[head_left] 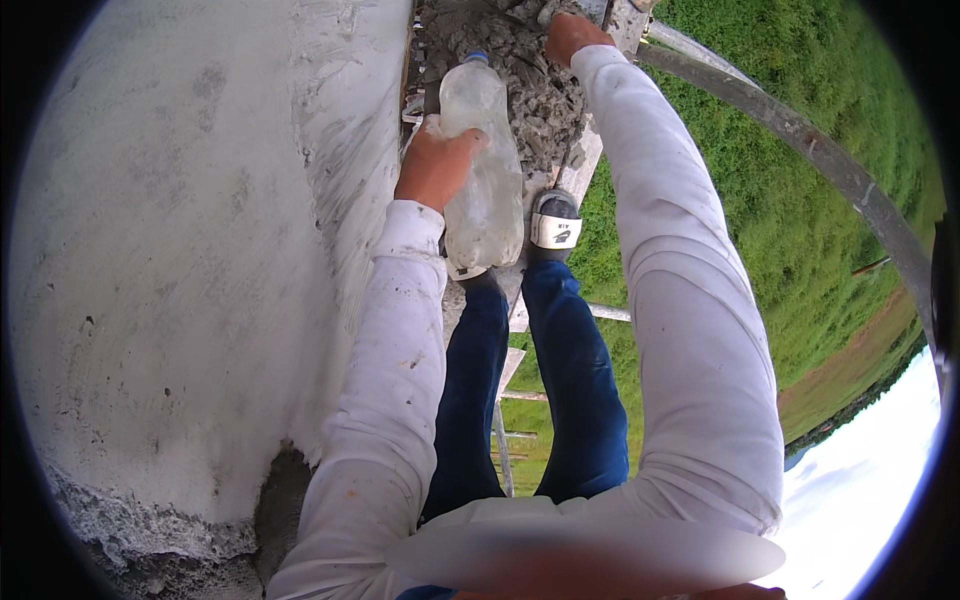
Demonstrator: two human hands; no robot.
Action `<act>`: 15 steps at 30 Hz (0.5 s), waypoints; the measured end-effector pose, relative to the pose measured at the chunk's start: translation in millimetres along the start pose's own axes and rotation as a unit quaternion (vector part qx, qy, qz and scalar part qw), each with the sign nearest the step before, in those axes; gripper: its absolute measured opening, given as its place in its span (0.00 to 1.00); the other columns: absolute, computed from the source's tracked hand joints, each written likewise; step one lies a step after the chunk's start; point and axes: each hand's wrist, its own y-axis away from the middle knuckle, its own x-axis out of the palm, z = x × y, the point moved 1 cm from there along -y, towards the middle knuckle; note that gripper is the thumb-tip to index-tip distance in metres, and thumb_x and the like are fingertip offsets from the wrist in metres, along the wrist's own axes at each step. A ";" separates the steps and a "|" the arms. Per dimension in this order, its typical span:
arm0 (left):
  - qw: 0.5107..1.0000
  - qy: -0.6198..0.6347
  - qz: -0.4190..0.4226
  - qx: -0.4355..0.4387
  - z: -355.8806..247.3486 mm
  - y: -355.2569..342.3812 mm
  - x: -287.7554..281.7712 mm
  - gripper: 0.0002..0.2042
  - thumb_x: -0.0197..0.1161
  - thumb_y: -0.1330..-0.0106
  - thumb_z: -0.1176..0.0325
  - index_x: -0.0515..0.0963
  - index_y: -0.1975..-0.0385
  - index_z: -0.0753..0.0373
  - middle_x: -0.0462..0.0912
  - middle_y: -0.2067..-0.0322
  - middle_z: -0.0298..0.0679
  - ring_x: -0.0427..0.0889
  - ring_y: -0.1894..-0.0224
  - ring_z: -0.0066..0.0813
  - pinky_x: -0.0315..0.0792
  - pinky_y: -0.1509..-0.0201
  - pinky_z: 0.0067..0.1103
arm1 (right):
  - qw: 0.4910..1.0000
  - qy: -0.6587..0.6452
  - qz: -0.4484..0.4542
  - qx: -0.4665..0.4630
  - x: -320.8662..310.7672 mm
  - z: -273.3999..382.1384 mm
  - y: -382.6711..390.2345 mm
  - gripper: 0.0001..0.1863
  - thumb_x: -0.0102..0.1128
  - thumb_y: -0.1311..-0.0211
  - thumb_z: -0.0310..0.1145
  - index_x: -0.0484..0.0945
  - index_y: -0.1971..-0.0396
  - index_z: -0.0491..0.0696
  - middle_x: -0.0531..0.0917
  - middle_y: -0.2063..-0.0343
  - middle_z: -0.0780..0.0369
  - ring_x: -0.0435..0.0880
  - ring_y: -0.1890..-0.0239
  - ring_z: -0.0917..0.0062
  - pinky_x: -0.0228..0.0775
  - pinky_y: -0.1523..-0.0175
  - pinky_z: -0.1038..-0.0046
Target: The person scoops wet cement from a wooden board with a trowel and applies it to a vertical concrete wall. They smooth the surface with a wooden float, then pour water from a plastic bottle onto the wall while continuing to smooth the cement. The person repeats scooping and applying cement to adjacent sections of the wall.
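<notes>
My left hand (434, 166) is closed on a large, translucent plastic bottle (484, 215) with a blue cap, held upright in the picture above my legs and feet. Grey lumpy mortar (540, 95) lies on a board (582, 160) just beyond the bottle. At the top edge of the mortar, my right hand (574, 38) has its fingers curled round something grey that I cannot make out.
A pale plastered wall (170, 250) with a rough lower part fills the left side. My sandalled foot (555, 222) rests at the board's near end. Scaffold poles (760, 100) run along the right, with grass (820, 320) beyond and below.
</notes>
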 end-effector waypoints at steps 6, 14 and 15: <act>1.000 -0.008 -0.018 0.017 -0.6 0.2 2.5 0.31 0.69 0.42 0.53 0.78 0.47 0.75 0.85 0.49 0.61 0.84 0.46 0.56 0.75 0.40 0.36 | 0.994 0.039 0.091 0.037 -8.9 -68.8 64.3 0.16 0.52 0.30 0.28 0.85 0.48 0.45 0.87 0.47 0.48 0.87 0.44 0.53 0.81 0.40 0.54; 0.998 -0.059 0.016 0.014 -39.0 -6.7 9.1 0.25 0.70 0.42 0.54 0.84 0.57 0.75 0.85 0.51 0.59 0.85 0.49 0.53 0.76 0.45 0.36 | 0.994 -0.060 0.057 0.073 26.6 -68.1 154.2 0.14 0.47 0.26 0.33 0.76 0.50 0.42 0.88 0.56 0.44 0.90 0.52 0.50 0.81 0.45 0.52; 0.998 -0.048 0.028 -0.006 -44.7 -7.6 6.7 0.24 0.70 0.43 0.56 0.84 0.56 0.73 0.85 0.56 0.55 0.84 0.55 0.47 0.76 0.51 0.34 | 0.991 -0.067 0.058 0.096 22.0 -67.4 161.4 0.14 0.47 0.26 0.33 0.76 0.50 0.41 0.88 0.56 0.44 0.90 0.53 0.50 0.81 0.45 0.52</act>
